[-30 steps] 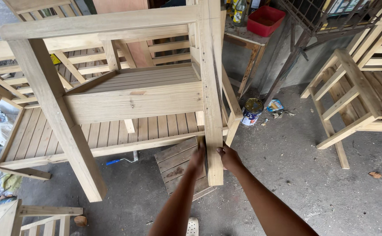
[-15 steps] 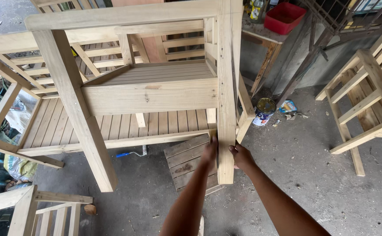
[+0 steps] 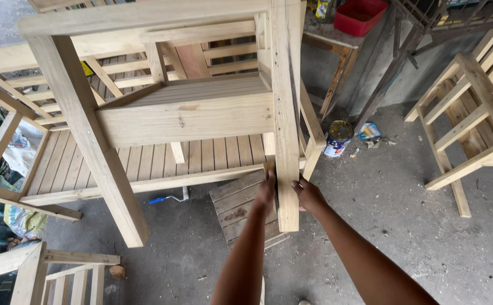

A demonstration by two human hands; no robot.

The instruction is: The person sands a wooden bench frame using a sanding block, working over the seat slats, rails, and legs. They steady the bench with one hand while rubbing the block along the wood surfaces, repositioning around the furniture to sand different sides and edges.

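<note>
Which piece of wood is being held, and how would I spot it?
Find the big upturned wooden frame in the middle. Its nearest right leg points at the camera, gripped by the left hand and right hand; the other near leg stands untouched.

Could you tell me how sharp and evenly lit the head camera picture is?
Head view: soft, even daylight with no glare; the wooden leg and both hands, left hand and right hand, look sharp; wide-angle distortion bends the frame edges; the lower left corner falls into shadow.

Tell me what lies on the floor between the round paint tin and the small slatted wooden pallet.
Head view: between the round paint tin and the small slatted wooden pallet stands the pale wooden leg, gripped by left hand and right hand.
</note>
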